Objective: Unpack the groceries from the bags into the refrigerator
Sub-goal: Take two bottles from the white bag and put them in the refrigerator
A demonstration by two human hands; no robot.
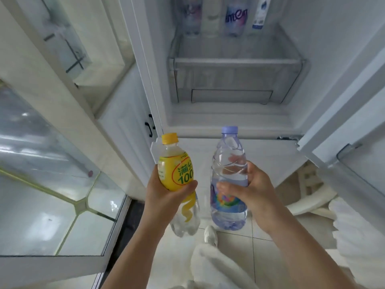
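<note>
Head view, looking down past both forearms into an open white refrigerator [325,65]. The left hand [166,192] is curled around the middle of a clear plastic bottle with a yellow cap and yellow label [177,174]; the thumb lies across the lower edge of the label and the fingers wrap behind; the bottle stands roughly upright, cap uppermost, in the air in front of the refrigerator. The right hand [248,188] is clamped on a clear plastic water bottle with a pale purple cap and a multicoloured label [228,184]; the thumb presses the front just above the label, the fingers show through the clear wall from behind; this bottle is also upright, just beside the yellow one but apart from it. Both bottles are held outside the refrigerator, below its open compartment. Inside, a translucent plastic drawer [235,78] sits under a shelf; on the shelf above it stands a row of bottles [226,15], only their lower parts in view. The refrigerator door [354,142] hangs open at right; a white cabinet with glass panels [62,126] stands at left; a white shoe [210,234] rests on the pale tiled floor [235,243] below the bottles.
</note>
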